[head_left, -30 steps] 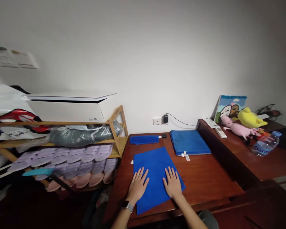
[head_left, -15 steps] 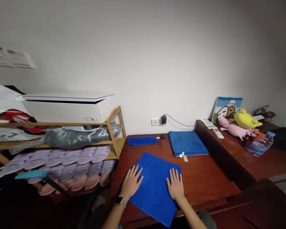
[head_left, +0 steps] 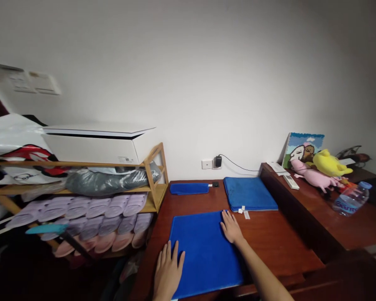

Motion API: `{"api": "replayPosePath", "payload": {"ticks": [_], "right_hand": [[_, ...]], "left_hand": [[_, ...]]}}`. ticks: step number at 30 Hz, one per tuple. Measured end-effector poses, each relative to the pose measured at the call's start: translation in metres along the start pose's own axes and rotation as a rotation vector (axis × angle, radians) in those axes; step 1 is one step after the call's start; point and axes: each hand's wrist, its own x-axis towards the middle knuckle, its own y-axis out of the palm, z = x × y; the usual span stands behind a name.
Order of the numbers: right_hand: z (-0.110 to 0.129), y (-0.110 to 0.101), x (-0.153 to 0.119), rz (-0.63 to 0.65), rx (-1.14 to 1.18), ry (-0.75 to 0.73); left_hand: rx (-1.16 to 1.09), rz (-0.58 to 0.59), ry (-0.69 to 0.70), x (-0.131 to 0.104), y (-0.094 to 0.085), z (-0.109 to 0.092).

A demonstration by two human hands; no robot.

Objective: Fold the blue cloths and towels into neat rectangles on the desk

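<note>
A blue cloth lies flat on the reddish-brown desk, its edges roughly parallel to the desk's. My left hand rests on the cloth's left edge near the front, fingers apart. On its back right corner lies my right hand, palm down with the fingers extended. Behind and to the right is a stack of folded blue cloths with white tags at its front edge. A narrow folded blue cloth sits at the back left of the desk.
A wooden rack with slippers, bags and a white box stands left. On the raised right surface are a remote, plush toys, a picture and a bottle. A plug is in the wall.
The cloth has turned from a slanted position to one squarer with the desk. My left hand has moved nearer the front, my right hand toward the back corner. The view has shifted slightly.
</note>
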Motion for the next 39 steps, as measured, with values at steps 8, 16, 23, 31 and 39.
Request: {"api": "replayPosePath", "payload": {"ticks": [8, 16, 23, 31, 39], "right_hand": [[-0.002, 0.021, 0.007, -0.046, -0.041, 0.053], [-0.002, 0.025, 0.008, -0.076, -0.069, 0.063], [-0.005, 0.025, 0.008, -0.067, -0.062, 0.067], [0.0, 0.026, 0.01, -0.051, -0.105, 0.1], [0.015, 0.025, 0.015, -0.04, -0.082, 0.055]], "left_hand": [[-0.024, -0.039, -0.084, 0.026, 0.02, 0.011], [-0.246, 0.13, 0.222, 0.098, 0.013, -0.105], [-0.251, 0.266, 0.331, 0.138, 0.042, -0.154], [-0.027, 0.118, 0.043, 0.119, 0.043, 0.021], [-0.004, 0.033, 0.061, 0.113, 0.053, 0.047]]}}
